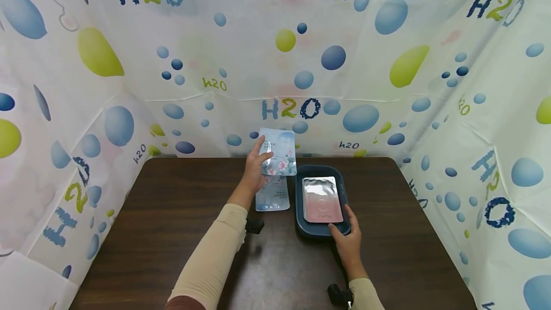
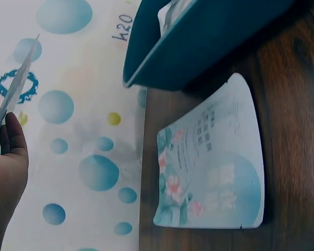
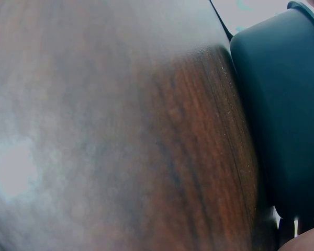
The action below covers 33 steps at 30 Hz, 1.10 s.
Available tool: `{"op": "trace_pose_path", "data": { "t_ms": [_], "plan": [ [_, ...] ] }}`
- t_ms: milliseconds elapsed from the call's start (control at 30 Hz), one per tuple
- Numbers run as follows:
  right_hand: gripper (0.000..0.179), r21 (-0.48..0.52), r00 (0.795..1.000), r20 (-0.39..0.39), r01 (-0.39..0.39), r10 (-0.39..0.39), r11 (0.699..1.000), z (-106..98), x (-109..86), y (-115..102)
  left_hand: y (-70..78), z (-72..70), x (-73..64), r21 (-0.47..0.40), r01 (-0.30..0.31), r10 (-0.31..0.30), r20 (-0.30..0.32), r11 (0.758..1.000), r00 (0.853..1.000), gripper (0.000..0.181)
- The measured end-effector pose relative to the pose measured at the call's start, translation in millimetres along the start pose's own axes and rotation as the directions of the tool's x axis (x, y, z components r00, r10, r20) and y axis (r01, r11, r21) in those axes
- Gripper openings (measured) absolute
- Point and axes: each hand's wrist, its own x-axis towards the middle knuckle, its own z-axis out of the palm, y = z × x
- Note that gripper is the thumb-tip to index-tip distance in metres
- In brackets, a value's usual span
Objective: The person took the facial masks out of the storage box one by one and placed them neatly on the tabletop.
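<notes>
My left hand (image 1: pixel 255 166) pinches a light blue floral sachet (image 1: pixel 280 154) between thumb and fingers, raised above the table's back edge. In the left wrist view the held sachet (image 2: pixel 14 94) appears edge-on, above the fingers. A second light blue floral sachet (image 1: pixel 272 195) lies on the table below it, left of a dark blue plastic tub (image 1: pixel 300 226). Inside the tub rests a small stack of pink and silver sachets (image 1: pixel 323 202). My right hand (image 1: pixel 347 243) grips the tub's near right corner, thumb at the front rim and fingers along the right side.
The dark brown wooden table (image 1: pixel 172 224) spreads out around the tub. A white curtain (image 1: pixel 241 51) printed with blue and green dots hangs behind and at both sides. Black wrist cameras (image 1: pixel 340 295) sit at both wrists.
</notes>
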Motion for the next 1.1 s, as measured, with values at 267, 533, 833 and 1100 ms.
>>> {"op": "trace_pose_path", "data": {
  "t_ms": [267,533,833,1100],
  "plan": [
    [0.070,0.017,1.000,0.010,-0.014,0.014,1.000,1,-5.3,-20,4.2,-21.0,2.5,0.039,-0.015,0.017,-0.066,0.999,0.998,0.068],
    [0.069,0.022,1.000,0.003,0.004,-0.004,1.000,2,-12.3,-41,4.2,-38.4,3.0,0.051,-0.007,0.012,-0.095,0.999,0.995,0.068],
    [0.069,0.016,1.000,0.012,-0.008,0.008,1.000,1,-8.6,-30,-2.8,-56.0,-2.5,0.070,0.037,-0.027,-0.131,0.997,0.991,0.063],
    [0.071,0.010,1.000,0.000,-0.003,0.003,1.000,1,0.4,-3,-13.3,-73.5,-7.2,0.094,0.093,-0.074,-0.185,0.991,0.980,0.064]
  ]
}}
